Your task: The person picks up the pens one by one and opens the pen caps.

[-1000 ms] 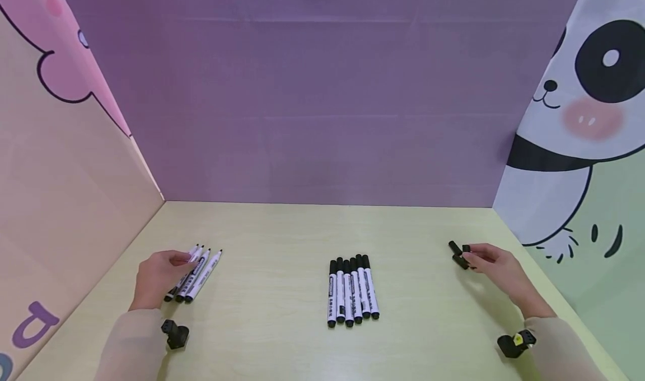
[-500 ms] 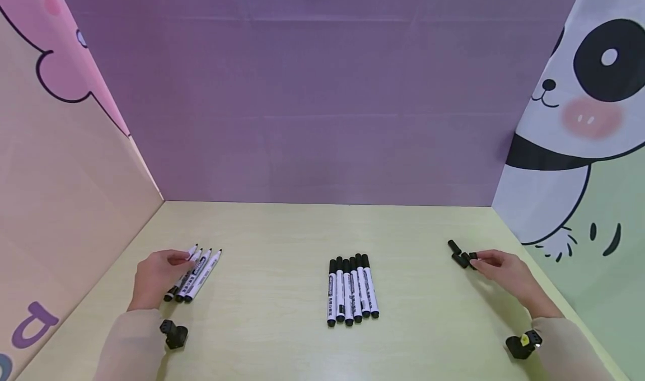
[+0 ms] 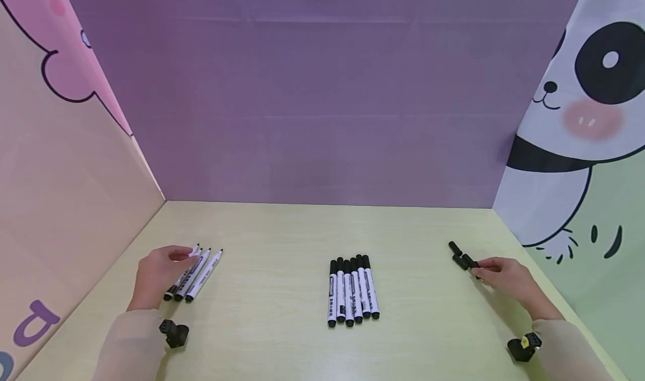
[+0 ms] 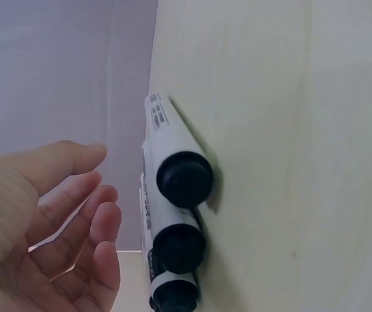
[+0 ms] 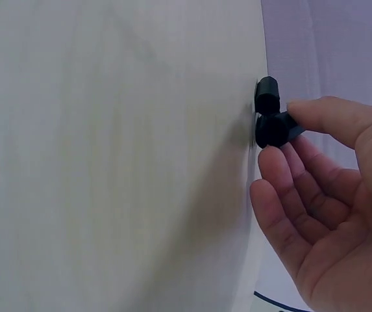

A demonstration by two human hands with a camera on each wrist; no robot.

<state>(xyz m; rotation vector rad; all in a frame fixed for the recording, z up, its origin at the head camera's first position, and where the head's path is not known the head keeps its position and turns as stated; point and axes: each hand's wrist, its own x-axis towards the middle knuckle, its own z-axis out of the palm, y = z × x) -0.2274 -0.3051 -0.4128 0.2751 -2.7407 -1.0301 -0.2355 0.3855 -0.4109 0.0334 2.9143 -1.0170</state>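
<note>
My left hand is over a row of uncapped white markers at the left of the table. In the left wrist view the thumb and fingers of the left hand are apart, with nothing between them; the markers lie beside it with their black ends toward the camera. At the right, my right hand pinches a black marker cap between thumb and fingers, low at the table. Other black caps lie just beyond its fingertips.
Several capped black-and-white markers lie side by side in the middle of the table. A purple panel stands at the back, with printed panels along the left and right sides.
My right hand has come down and slightly nearer with the cap, ending beside the other caps. The left hand has stayed over the uncapped markers, barely shifting.
</note>
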